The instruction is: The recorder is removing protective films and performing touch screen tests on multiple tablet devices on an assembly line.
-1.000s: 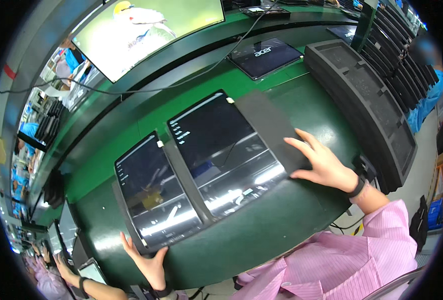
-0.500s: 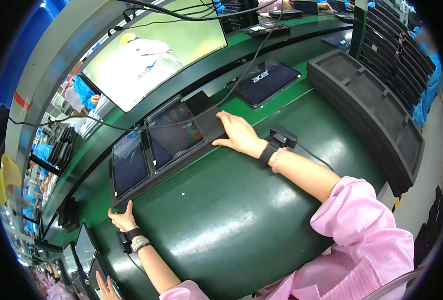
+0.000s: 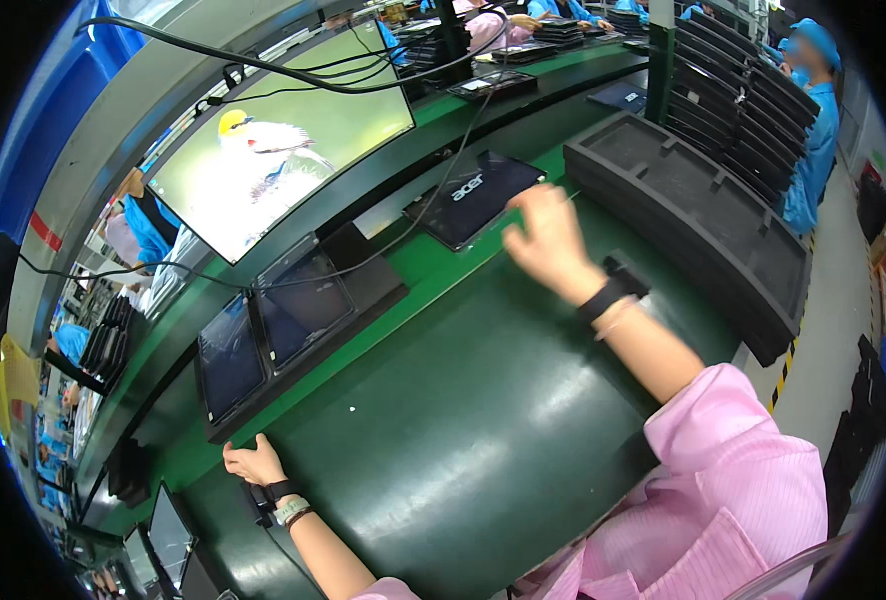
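My left hand [image 3: 254,463] is by the near left corner of a black foam tray [image 3: 375,288], thumb and fingers apart and nothing held. I cannot tell whether its fingertips still touch the tray. Two dark, glossy screen panels, one on the left [image 3: 231,360] and one in the middle [image 3: 305,306], lie in that tray. Slightly blurred, my right hand [image 3: 553,245] hovers over the bench beside a dark laptop panel [image 3: 478,200] with light lettering. Its thumb stands away from the other fingers, and no object shows in it. Both wrists wear black straps with small devices.
Behind the tray stands a lit monitor [image 3: 283,150] showing a bird. Black cables [image 3: 393,250] hang across the work area. At right, a stack of black foam trays [image 3: 663,222] borders the green bench [image 3: 443,400], with piled dark trays [image 3: 743,110] behind. Co-workers in blue stand farther off.
My right hand has let go of the foam tray's right end and moved right to the laptop panel. My left hand stays near the tray's corner. The whole view has shifted a little.
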Demonstrator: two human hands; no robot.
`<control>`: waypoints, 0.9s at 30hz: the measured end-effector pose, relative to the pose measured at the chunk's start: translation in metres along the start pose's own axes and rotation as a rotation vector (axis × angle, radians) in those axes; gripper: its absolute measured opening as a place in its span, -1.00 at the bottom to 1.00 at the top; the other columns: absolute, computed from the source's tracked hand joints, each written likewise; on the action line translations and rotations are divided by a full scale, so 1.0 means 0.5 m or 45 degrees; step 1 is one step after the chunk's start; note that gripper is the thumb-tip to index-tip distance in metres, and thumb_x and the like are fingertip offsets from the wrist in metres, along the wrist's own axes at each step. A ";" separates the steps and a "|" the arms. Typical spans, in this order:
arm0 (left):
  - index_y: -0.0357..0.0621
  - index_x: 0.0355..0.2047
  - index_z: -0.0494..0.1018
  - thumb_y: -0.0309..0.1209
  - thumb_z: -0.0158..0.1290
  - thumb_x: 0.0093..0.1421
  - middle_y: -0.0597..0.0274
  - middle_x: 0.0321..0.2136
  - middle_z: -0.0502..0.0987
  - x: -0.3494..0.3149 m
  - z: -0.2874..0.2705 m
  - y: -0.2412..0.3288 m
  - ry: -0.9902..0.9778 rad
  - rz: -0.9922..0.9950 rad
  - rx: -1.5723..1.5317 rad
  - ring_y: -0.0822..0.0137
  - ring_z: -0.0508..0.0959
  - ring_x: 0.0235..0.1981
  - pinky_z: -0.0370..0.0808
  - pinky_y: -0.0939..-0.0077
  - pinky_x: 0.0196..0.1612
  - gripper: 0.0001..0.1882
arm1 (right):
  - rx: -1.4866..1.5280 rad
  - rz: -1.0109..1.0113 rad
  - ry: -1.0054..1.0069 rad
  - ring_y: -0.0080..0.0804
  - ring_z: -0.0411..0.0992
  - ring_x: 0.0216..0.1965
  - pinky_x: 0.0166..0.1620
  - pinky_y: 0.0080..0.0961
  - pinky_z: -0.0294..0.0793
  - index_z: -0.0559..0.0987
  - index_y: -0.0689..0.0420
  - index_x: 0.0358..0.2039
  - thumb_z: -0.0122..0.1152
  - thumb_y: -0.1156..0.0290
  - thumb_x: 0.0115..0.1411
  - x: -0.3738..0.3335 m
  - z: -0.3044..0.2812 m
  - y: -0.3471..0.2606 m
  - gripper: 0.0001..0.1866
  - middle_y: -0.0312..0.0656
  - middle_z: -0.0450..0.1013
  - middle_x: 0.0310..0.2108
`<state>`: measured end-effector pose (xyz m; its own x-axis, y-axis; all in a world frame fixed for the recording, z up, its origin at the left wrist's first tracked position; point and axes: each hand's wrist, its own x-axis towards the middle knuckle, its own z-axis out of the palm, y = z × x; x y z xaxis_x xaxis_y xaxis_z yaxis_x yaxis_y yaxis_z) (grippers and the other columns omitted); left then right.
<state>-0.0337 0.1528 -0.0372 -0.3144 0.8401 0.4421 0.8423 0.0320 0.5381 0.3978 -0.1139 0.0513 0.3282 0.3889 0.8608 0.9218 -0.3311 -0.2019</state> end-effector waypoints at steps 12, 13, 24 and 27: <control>-0.26 0.01 0.08 -0.54 0.09 -0.07 -0.21 0.00 0.08 -0.092 -0.042 0.018 -0.109 0.121 -0.416 -0.05 0.27 -0.04 0.28 0.19 -0.02 -0.38 | -0.690 0.223 -0.710 -0.10 0.30 -0.16 -0.15 -0.30 0.34 0.44 0.17 -0.24 0.35 0.20 -0.16 -0.074 -0.320 0.275 -0.51 -0.05 0.35 -0.31; -0.27 0.02 0.07 -0.55 0.08 -0.06 -0.21 0.00 0.06 -0.104 -0.052 0.021 -0.137 0.088 -0.478 -0.04 0.28 -0.05 0.29 0.18 -0.02 -0.38 | -0.649 0.212 -0.693 -0.10 0.30 -0.17 -0.16 -0.30 0.35 0.43 0.17 -0.24 0.35 0.21 -0.16 -0.076 -0.326 0.272 -0.51 -0.05 0.34 -0.32; -0.27 0.05 0.04 -0.57 0.00 0.01 -0.18 0.00 0.06 -0.202 -0.119 0.015 -0.282 0.071 -0.745 0.07 0.31 -0.08 0.27 0.28 0.00 -0.41 | -0.061 -0.609 -0.932 -0.20 0.31 -0.35 -0.38 -0.39 0.39 0.33 0.17 -0.48 0.30 0.33 -0.31 0.030 -0.586 -0.112 -0.61 -0.14 0.26 -0.45; -0.24 0.04 0.05 -0.53 -0.01 0.02 -0.17 -0.01 0.06 -0.190 -0.083 -0.019 -0.297 0.035 -0.774 0.13 0.32 -0.10 0.29 0.31 -0.01 -0.44 | 0.190 -0.932 -0.997 -0.30 0.29 -0.48 -0.52 -0.45 0.34 0.35 0.18 -0.52 0.25 0.23 -0.37 0.042 -0.615 -0.137 -0.60 -0.20 0.26 -0.49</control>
<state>-0.0298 0.0503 -0.0546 -0.1350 0.9340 0.3308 0.4294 -0.2457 0.8691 0.2779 -0.3476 0.2268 -0.3201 0.9085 0.2688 0.9461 0.2920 0.1398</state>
